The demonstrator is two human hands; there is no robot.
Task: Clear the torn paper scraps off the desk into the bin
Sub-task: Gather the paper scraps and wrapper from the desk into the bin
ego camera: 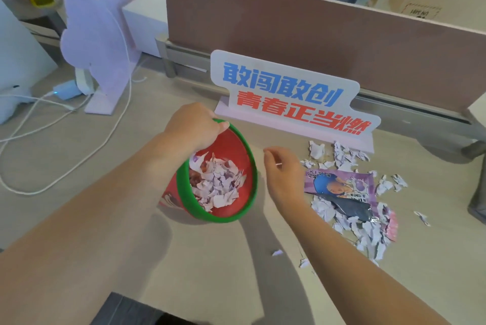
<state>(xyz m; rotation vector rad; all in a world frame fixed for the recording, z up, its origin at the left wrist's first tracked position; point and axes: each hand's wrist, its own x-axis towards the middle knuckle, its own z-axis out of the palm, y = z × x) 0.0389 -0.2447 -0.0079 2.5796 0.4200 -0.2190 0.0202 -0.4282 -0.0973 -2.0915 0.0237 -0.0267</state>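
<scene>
A small red bin [231,146] with a green rim stands tilted toward me at the desk's middle, part filled with pale torn paper. My left hand [192,127] grips its far rim. My right hand [282,169] hovers just right of the bin, fingers loosely apart, with nothing clearly in it. A pile of torn paper scraps [365,232] lies on the desk right of that hand, around and under a purple printed wrapper [342,185]. Two stray scraps [277,253] lie nearer me.
A white sign with blue and red characters [289,93] stands just behind the bin and scraps. A brown partition [315,35] closes off the desk's back. At left stand a lilac cut-out stand [100,43] and white cables [65,164]. People stand beyond the partition.
</scene>
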